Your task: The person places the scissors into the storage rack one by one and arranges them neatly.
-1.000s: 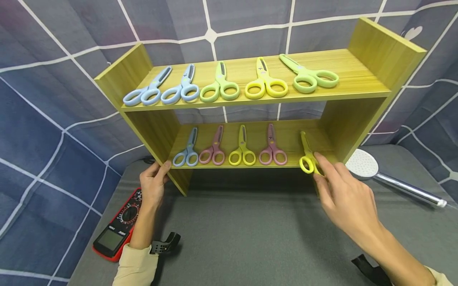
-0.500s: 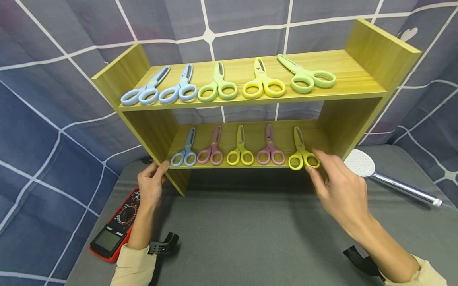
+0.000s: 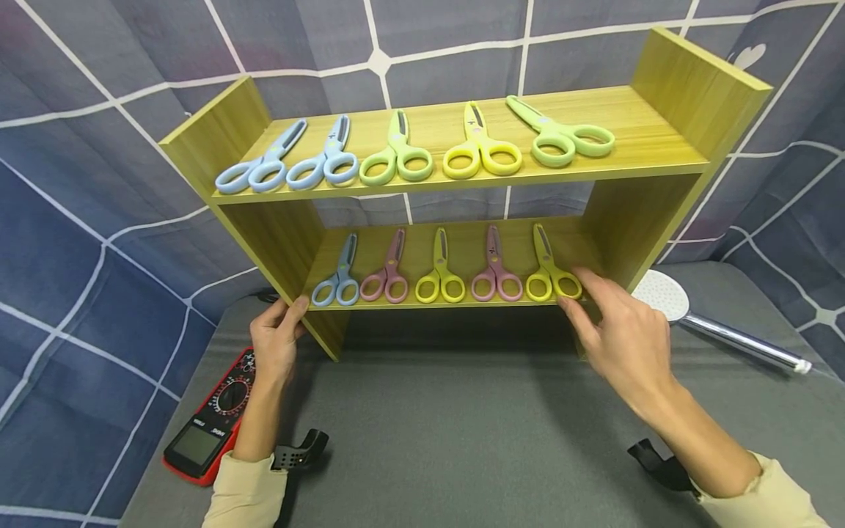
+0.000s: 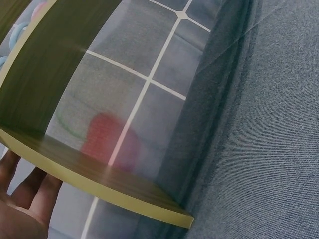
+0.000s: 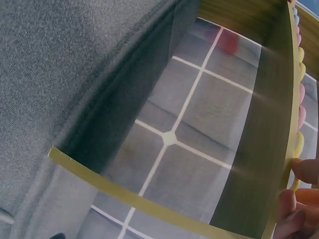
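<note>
A two-tier wooden shelf (image 3: 422, 306) holds scissors on both boards. My left hand (image 3: 274, 350) grips its left side panel (image 4: 114, 193) near the lower board, thumb at the front edge and several fingers on the outer face. At the lower board's right end lie yellow scissors (image 3: 543, 253), blades toward the back. My right hand (image 3: 627, 341) holds their right finger ring, index finger beside it and thumb at the board's front edge. The right wrist view shows the fingers (image 5: 306, 170) at the yellow ring. Left of it in the row are pink scissors (image 3: 495, 268), yellow scissors (image 3: 440, 271) and others.
The upper board carries blue, green and yellow scissors (image 3: 482, 147); the rightmost green pair (image 3: 561, 136) lies slanted. A red and black multimeter (image 3: 211, 425) lies left of the shelf, a shower head (image 3: 663, 297) right. A tiled-pattern curtain (image 3: 449, 29) hangs behind the grey cloth surface (image 3: 449, 433).
The right hand has turned the yellow scissors upright in line with the row, shifted them left and pushed them farther back on the lower board. The left hand keeps its grip.
</note>
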The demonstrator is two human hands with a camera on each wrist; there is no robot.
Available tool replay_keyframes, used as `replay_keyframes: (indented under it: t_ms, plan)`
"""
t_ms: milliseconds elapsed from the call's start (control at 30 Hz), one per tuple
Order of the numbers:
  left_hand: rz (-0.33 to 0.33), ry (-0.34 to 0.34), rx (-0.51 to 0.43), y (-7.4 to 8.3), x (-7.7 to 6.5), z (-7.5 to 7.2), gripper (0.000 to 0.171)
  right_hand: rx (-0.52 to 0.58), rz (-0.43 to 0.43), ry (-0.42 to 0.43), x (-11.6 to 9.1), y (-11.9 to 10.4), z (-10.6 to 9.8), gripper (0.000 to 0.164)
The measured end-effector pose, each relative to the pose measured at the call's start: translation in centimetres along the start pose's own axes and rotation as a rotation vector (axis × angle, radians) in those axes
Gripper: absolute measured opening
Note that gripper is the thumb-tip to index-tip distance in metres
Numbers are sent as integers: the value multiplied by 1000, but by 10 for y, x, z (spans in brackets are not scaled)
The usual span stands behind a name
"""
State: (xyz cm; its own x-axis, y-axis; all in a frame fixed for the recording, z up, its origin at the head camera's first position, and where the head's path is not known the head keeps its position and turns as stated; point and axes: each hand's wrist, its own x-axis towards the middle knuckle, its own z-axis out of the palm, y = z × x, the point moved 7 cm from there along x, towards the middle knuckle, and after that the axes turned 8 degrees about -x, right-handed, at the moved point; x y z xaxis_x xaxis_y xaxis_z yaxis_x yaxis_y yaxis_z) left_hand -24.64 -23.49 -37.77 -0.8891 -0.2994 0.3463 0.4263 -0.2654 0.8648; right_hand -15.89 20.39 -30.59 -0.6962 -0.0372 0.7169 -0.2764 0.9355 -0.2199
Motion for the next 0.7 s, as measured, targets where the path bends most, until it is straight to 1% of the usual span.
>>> replay_keyframes:
  t_ms: [200, 333, 367, 467, 533, 600, 667, 700]
  plan:
    - [-1, -4, -5, 0, -1, 0, 15, 1, -5, -8, 1, 0, 0, 40]
    - [15, -16, 43, 0, -4, 1, 16, -5, -12, -21, 0, 0, 1, 40]
    - [21, -25, 67, 1, -5, 1, 17, -11, -20, -21, 0, 0, 1, 40]
    - [47, -56, 219, 2, -10, 3, 23, -28, -47, -4, -3, -1, -1, 40]
    - [43, -59, 306, 4, -16, 3, 29, -36, -73, 23, -6, -3, -4, 38]
    - [48, -38, 399, 8, -26, 3, 33, -28, -104, 71, -9, -8, -9, 37]
    - [61, 3, 431, 14, -39, 2, 36, -10, -149, 124, -15, -17, -17, 38]
    - [91, 23, 432, 18, -47, 1, 38, 3, -175, 152, -18, -22, -21, 38]
